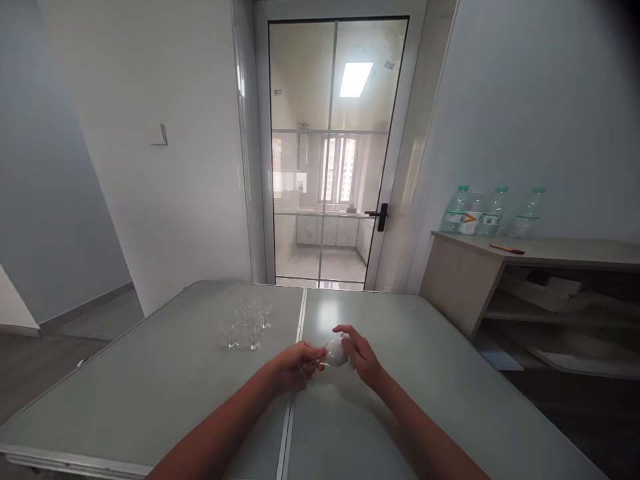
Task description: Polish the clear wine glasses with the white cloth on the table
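Over the middle of the table, my left hand point(303, 360) pinches a small clear stemmed glass point(335, 353) by its stem end, with the glass lying on its side in the air. My right hand point(361, 353) is curled around the mouth end of the bowl, one finger stretched over the top. Something whitish shows in or behind the bowl at those fingers; I cannot make out what it is. Left of my hands, several similar clear stemmed glasses point(254, 341) stand upright in a loose group on the table.
The grey-green table point(150, 393) has a metal seam down its middle. A glazed door point(330, 167) with a black handle point(382, 217) is behind it. On the right, a wooden shelf unit point(460, 280) carries several plastic bottles point(493, 213) and a thin yellow-and-red item point(506, 249).
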The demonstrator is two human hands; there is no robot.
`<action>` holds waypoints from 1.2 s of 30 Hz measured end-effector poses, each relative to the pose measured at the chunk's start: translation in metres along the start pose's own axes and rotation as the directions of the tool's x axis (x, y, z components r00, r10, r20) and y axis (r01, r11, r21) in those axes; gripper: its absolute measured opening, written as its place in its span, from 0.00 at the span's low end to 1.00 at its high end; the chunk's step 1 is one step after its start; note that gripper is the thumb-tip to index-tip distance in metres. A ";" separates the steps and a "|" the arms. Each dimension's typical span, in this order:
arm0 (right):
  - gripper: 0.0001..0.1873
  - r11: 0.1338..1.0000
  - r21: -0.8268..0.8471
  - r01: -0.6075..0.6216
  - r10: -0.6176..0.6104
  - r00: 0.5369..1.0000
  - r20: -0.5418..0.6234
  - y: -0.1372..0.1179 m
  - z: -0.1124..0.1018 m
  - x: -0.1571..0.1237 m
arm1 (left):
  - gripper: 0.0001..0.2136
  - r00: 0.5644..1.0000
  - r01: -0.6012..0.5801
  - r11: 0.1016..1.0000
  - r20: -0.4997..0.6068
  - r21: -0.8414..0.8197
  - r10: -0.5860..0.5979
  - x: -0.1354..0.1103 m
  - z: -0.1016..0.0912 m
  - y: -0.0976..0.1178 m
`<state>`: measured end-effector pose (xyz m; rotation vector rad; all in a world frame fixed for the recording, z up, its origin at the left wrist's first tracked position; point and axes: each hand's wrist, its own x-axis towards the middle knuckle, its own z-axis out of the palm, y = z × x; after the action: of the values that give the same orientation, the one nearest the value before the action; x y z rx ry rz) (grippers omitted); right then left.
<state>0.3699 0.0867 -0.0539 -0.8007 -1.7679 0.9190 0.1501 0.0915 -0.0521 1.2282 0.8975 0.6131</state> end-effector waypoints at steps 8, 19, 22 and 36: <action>0.21 0.943 0.219 -0.251 0.275 0.957 -0.087 0.020 0.006 0.013 | 0.22 0.764 -0.194 0.370 -0.096 0.909 0.638 0.010 0.004 -0.021; 0.17 0.976 0.128 -0.173 0.183 0.981 -0.066 0.016 0.004 0.013 | 0.20 0.990 -0.090 0.989 -0.098 0.120 0.102 0.001 0.009 -0.009; 0.15 0.998 -0.027 -0.059 0.057 0.998 -0.037 0.014 0.002 0.009 | 0.19 1.000 -0.017 0.998 0.003 -0.055 0.018 -0.001 0.005 -0.008; 0.19 0.886 0.309 -0.347 0.385 0.920 -0.070 0.015 0.001 0.016 | 0.22 0.740 -0.248 0.401 -0.095 0.882 0.666 0.009 0.005 -0.026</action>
<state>0.3655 0.1074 -0.0597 -0.9933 -1.3460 1.3131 0.1571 0.0893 -0.0786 2.3673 1.3037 1.0136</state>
